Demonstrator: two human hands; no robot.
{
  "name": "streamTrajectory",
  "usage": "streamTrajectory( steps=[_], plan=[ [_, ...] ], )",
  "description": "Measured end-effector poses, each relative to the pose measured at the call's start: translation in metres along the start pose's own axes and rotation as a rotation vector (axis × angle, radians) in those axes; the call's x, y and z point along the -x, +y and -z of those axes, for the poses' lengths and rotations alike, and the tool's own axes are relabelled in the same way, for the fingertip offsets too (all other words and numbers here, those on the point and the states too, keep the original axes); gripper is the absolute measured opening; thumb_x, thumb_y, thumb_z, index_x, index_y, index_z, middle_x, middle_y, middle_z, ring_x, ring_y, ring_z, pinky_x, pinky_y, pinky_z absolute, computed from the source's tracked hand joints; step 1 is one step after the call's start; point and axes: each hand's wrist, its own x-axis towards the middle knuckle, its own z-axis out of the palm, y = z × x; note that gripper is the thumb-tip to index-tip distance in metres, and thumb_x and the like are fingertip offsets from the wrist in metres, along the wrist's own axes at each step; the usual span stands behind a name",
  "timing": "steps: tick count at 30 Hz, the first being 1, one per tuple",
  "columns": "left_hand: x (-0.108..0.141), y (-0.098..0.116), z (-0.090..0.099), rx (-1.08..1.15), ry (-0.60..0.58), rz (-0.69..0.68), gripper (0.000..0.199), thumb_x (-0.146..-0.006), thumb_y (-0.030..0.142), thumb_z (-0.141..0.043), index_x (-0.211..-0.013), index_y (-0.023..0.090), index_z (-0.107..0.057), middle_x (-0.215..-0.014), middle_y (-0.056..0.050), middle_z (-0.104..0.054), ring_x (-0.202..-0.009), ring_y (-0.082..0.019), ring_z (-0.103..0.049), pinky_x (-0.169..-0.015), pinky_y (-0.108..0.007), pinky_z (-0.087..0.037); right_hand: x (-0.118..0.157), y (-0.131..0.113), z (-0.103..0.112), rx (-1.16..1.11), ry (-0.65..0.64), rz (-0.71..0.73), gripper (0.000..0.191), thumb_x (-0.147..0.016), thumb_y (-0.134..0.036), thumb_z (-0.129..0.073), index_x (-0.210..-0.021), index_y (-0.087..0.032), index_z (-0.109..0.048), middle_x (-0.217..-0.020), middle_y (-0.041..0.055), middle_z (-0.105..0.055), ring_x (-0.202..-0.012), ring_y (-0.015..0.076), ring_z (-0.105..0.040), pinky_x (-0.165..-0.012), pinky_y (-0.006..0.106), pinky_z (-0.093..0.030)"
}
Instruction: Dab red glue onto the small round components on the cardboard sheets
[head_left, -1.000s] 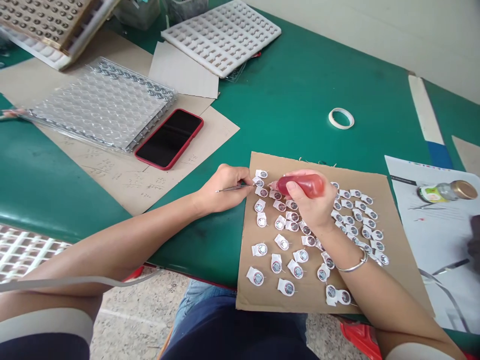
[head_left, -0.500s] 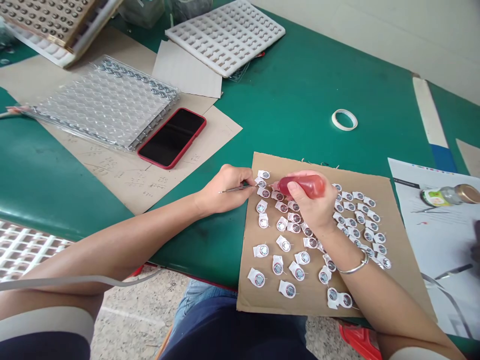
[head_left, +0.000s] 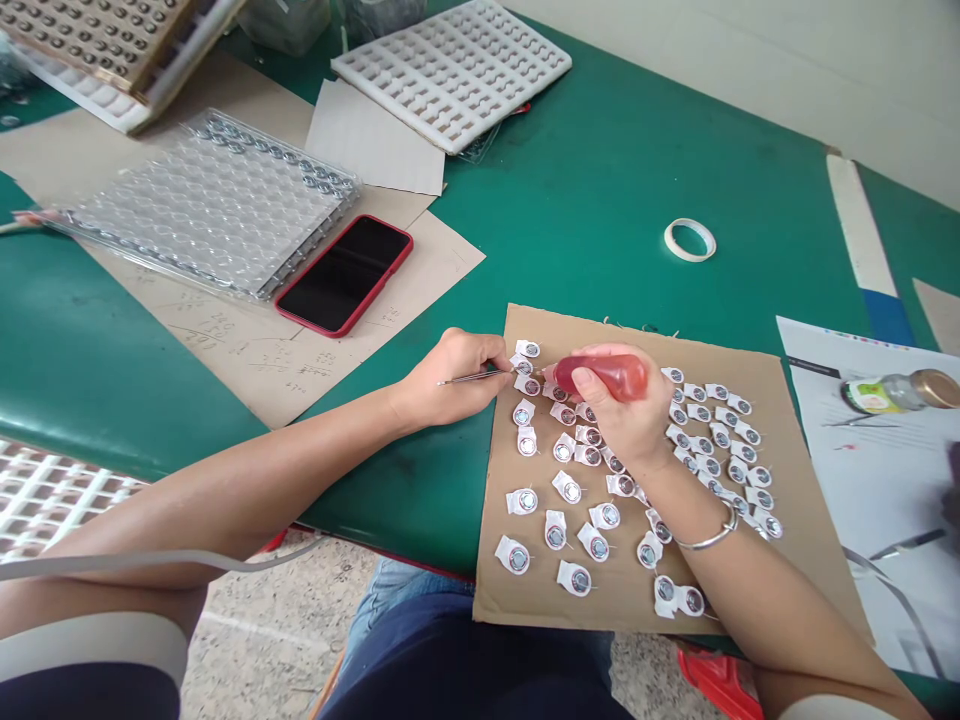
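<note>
Left hand (head_left: 454, 375): grasping a thin metal tool (head_left: 469, 378) between thumb and fingers, its far end pointing toward the right hand.
Right hand (head_left: 630, 410): gripping a red squeeze bottle (head_left: 611, 377), its nozzle pointing toward the left hand's fingertips.
Tool and nozzle: converging between the two hands, over the discs near the cardboard's corner; the nozzle is probably hovering close to one, but contact is too small to confirm.
Tabbed metal discs (head_left: 514, 554): lying face up between, below and to the right of the hands, each showing a white tab.
Cardboard sheet (head_left: 502, 595): supporting the discs beneath the right hand, its edge lying just beside the left hand.
Smartphone (head_left: 345, 275): lying beyond the left hand and to its left, next to a clear plastic tray (head_left: 202, 205).
Tape roll (head_left: 690, 240): resting beyond the right hand on the green table (head_left: 600, 200).
Glass jar (head_left: 896, 390): lying on its side, well right of the right hand.
</note>
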Motion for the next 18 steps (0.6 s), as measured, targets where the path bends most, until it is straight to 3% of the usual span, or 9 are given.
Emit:
streamTrajectory(
  steps=[18],
  plan=[
    [-0.0002,0.0016,-0.0001,-0.010,0.008,0.005,0.008,-0.070,0.013,-0.056,-0.065,0.015,-0.062,-0.064,0.001,-0.064,-0.052,-0.008,-0.053,-0.049,-0.019,-0.037,-0.0008,-0.0036,-0.0001,0.012,-0.018,0.031,0.021,-0.070,-0.029,-0.069,-0.088,-0.023,-0.062,-0.088,0.0010,-0.069,-0.083,0.0154,-0.065,-0.078,0.032,-0.055]
  ],
)
